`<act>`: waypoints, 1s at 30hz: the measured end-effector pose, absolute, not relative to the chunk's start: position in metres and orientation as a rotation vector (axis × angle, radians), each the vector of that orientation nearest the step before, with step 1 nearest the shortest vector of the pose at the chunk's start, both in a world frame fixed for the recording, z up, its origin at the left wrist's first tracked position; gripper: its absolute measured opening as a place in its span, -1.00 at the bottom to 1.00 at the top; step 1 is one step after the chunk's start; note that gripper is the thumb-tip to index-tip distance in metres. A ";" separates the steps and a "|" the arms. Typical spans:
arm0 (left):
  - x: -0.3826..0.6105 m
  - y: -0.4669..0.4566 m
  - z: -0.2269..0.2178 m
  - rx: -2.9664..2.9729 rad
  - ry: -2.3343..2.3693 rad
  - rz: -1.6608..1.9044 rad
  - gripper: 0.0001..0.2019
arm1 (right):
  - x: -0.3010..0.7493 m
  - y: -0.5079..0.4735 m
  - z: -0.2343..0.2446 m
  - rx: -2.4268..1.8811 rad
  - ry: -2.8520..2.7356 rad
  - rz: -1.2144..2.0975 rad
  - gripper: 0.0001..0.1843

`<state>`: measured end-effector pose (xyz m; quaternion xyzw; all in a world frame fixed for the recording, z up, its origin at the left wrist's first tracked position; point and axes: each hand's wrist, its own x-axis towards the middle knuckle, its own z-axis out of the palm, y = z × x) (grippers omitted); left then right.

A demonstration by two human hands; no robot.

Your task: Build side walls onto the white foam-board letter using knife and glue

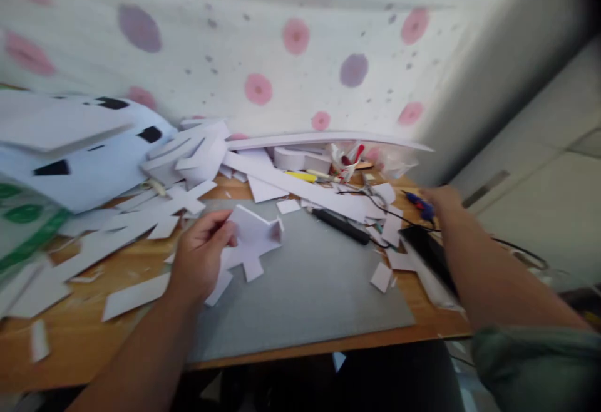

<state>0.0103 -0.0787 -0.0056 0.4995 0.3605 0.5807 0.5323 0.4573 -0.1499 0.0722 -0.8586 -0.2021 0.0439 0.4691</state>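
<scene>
My left hand (201, 255) lies on the grey mat (310, 287) with its fingers pinched on a white cut foam-board piece (253, 240) shaped like a cross. My right hand (439, 202) reaches to the right edge of the desk, beside a blue tool (420, 205) and black cables (404, 215). That hand is blurred by motion and its fingers do not show clearly, so I cannot tell whether it grips the tool. A black pen-like tool (340, 225) lies on the mat's far edge.
White foam-board scraps (141, 230) and long strips (300, 183) litter the wooden desk (84, 330). A large white sheet pile (79, 143) sits at the left. A cup with red-handled tools (345, 161) stands at the back, against a dotted wall.
</scene>
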 end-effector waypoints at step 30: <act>0.023 -0.086 -0.012 2.590 1.069 1.154 -0.89 | 0.229 -0.082 -0.033 -1.316 -1.636 0.922 -0.71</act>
